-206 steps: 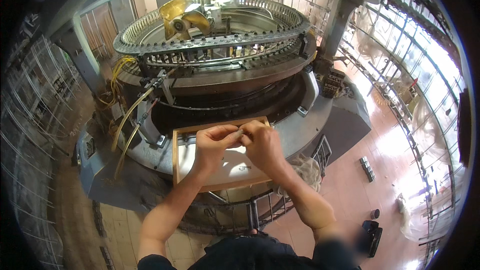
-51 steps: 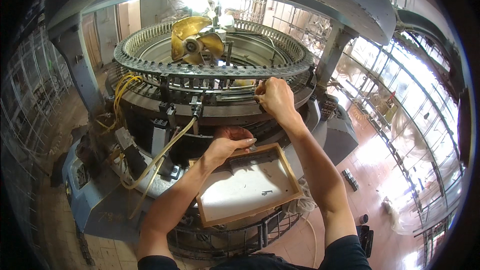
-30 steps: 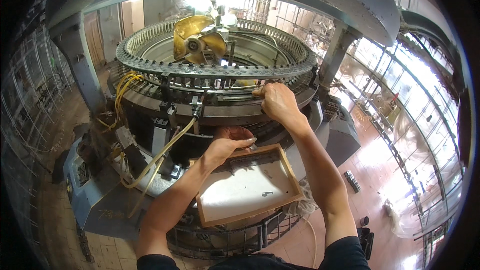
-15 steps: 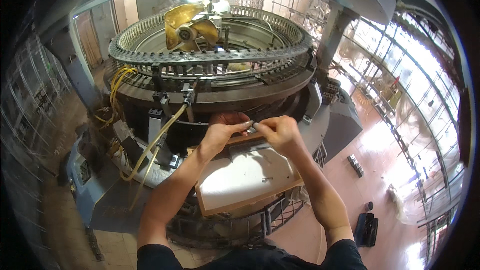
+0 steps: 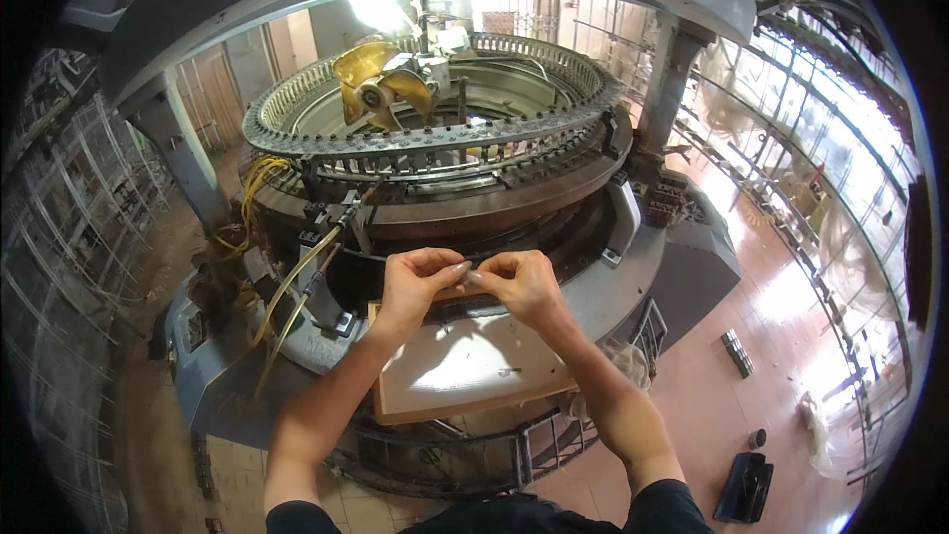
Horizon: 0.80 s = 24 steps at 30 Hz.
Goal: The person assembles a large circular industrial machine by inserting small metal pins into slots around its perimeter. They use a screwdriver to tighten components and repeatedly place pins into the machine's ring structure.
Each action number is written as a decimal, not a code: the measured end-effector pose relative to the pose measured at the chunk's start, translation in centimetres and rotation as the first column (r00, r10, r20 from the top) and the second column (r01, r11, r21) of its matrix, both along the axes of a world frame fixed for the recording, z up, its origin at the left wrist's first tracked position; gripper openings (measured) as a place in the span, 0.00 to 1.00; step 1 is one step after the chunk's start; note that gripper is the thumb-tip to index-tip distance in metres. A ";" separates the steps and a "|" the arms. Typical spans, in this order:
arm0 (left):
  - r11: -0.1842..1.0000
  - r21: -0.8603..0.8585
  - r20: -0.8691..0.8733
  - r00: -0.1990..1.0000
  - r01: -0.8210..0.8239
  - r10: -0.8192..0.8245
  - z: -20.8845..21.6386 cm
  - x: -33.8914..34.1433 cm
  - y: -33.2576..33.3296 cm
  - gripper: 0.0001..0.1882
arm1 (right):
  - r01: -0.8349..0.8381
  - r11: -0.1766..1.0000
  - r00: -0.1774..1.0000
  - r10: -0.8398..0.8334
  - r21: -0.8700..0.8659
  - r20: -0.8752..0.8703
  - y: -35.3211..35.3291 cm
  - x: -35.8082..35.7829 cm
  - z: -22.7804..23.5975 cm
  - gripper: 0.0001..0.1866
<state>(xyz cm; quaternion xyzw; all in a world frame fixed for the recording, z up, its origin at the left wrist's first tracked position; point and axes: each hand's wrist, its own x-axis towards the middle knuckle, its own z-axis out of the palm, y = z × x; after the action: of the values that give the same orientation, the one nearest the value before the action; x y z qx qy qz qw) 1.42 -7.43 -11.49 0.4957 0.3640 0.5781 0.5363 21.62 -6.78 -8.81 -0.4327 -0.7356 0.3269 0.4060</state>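
Thumb and fingertips of my left hand point(image 5: 415, 282) are pinched together close to those of my right hand point(image 5: 521, 284), which are pinched too. Whatever lies between them is small and mostly hidden; I cannot make out its kind. Both hands are over the far edge of a shallow wood-framed tray point(image 5: 465, 366) with a white bottom. A few tiny dark pieces point(image 5: 509, 372) lie on that white bottom. Just beyond my hands rises a large circular knitting machine point(image 5: 474, 213) with a ring of dark studs.
A yellow-bladed fan point(image 5: 372, 97) stands within the machine's ring. Yellow hoses point(image 5: 293, 289) hang at the left. Grey posts point(image 5: 672, 89) carry a beam overhead. On the floor at right are a dark block point(image 5: 736, 353), a small round can point(image 5: 757, 438) and an open black case point(image 5: 744, 488).
The whole view has shifted, so the machine appears lower and a little to the right. My hands have moved left relative to the tray, still close together and pinched.
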 end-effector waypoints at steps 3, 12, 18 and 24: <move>0.997 -0.016 0.040 0.996 -0.079 0.079 0.0 0.5 -1.0 0.07 | -0.101 0.994 0.994 0.102 -0.040 0.029 0.6 0.7 0.5 0.13; 0.982 0.010 0.073 0.980 -0.187 0.186 -0.4 1.7 -2.2 0.08 | -0.126 0.983 0.988 0.136 0.131 -0.074 0.3 0.2 0.9 0.12; 0.990 0.002 0.116 0.983 -0.143 0.142 -0.2 1.4 -2.1 0.07 | -0.150 0.989 0.980 0.148 -0.005 -0.131 0.4 0.9 1.0 0.13; 0.999 0.013 0.112 0.993 -0.031 0.029 -0.1 -0.3 -1.9 0.07 | -0.291 0.896 0.930 0.184 -0.334 -0.317 0.0 0.5 0.9 0.13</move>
<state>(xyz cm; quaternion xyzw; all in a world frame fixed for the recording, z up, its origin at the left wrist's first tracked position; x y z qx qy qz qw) 1.16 -9.34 -11.64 0.4608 0.3365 0.6156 0.5436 22.09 -6.77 -7.87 -0.3580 -0.6429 0.5664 0.3711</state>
